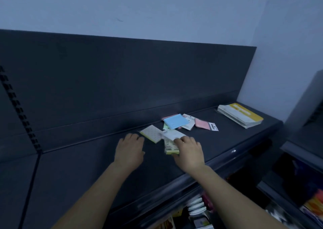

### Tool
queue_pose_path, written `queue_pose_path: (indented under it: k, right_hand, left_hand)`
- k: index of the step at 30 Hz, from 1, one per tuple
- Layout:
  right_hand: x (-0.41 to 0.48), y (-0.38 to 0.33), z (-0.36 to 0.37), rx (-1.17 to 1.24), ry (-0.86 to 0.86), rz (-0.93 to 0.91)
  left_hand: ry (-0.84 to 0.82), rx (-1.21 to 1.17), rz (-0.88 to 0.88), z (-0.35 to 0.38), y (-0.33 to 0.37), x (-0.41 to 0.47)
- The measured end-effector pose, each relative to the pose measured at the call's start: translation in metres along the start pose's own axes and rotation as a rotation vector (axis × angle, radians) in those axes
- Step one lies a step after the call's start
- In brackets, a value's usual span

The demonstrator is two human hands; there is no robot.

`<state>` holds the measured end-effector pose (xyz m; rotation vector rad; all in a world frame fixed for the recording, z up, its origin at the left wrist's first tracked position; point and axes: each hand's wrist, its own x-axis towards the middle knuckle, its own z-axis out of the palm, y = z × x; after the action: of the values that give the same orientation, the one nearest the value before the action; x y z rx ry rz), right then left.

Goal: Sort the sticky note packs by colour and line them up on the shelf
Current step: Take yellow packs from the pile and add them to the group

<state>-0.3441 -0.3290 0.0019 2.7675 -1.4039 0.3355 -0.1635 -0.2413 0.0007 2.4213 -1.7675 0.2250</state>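
Several sticky note packs lie on a dark grey shelf [87, 167]. A blue pack [176, 121] tops a small heap, with a pink pack [202, 124] to its right and a white wrapped pack [188, 123] between them. Nearer me lies a pale yellow pack [151, 133]. My left hand [129, 150] rests flat on the shelf just left of that pack, fingers spread. My right hand [189, 152] covers and grips a yellow-green pack [170, 147], which is blurred; a white pack [173, 134] lies just beyond its fingers.
A stack of booklets with a yellow cover [240, 115] lies at the shelf's far right. The dark back panel [122, 75] rises behind the shelf. Lower shelves [195, 209] below hold assorted stationery. Another shelf unit [304, 141] stands at the right.
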Motion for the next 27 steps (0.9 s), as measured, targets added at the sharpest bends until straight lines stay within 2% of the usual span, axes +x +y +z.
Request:
queue_pose_path:
  k: [6,10,16,19,22,25,27]
  right_hand:
    - [0.039,0.02,0.023,0.048,-0.161,0.039]
    - [0.063,0.022,0.035,0.054,-0.183,0.098]
    - [0.086,0.012,0.042,0.061,-0.304,0.144]
    - [0.096,0.007,0.039,0.086,-0.396,0.126]
    - [0.098,0.007,0.035,0.107,-0.415,0.079]
    - [0.092,0.008,0.029,0.279,-0.383,0.063]
    - [0.087,0.009,0.026,0.423,-0.366,0.044]
  left_hand:
    - [-0.095,-0.042,0.003,0.032,0.009,0.064]
    - [-0.172,-0.096,-0.02,0.049,0.011,0.103]
    - [-0.401,-0.149,-0.107,0.069,0.01,0.13]
    - [-0.373,-0.131,-0.155,0.066,0.013,0.133]
    - [-0.372,-0.1,-0.201,0.061,0.017,0.125]
    - [-0.362,-0.066,-0.198,0.056,0.021,0.102]
    - [-0.278,-0.086,-0.239,0.052,0.022,0.083]
